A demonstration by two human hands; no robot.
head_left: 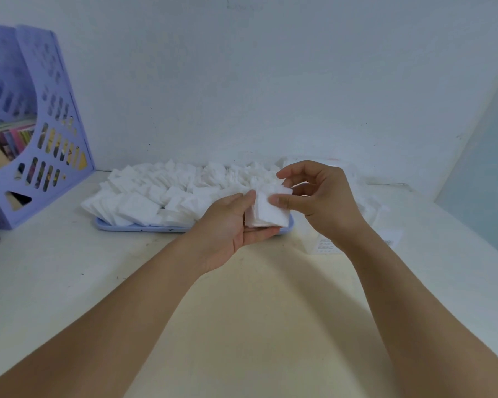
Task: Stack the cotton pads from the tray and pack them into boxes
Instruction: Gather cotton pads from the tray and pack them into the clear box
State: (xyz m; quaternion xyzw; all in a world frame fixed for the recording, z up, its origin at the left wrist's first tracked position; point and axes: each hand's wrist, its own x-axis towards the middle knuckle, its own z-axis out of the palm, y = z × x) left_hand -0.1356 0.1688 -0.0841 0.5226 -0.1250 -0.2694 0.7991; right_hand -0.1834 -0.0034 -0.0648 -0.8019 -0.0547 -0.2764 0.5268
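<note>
My left hand (230,225) cupped a small stack of cotton pads (268,211) from below and behind, thumb curled along its upper left edge and fingers closed under its base; the stack stood on edge, lifted clear of the table (69,282), just in front of the near right corner of the tray (144,227); my right hand (319,196) met it from the other side, thumb pressed flat against the front face of the stack and the forefinger curled over the top right corner, so that the topmost pad was pinched between them; the remaining fingers of that hand hung loosely curled and held nothing. The pale blue tray lay against the wall, heaped with loose white pads (167,191) that spilled over its left rim; only its front lip showed beneath them. To the right of the tray, partly behind my right wrist, sat a clear box (385,225) with a printed label on its near face; whether it held pads I could not tell, the picture being washed out there. A lilac file rack (49,139) stood at the far left of the table, with coloured spines visible through its slots.
</note>
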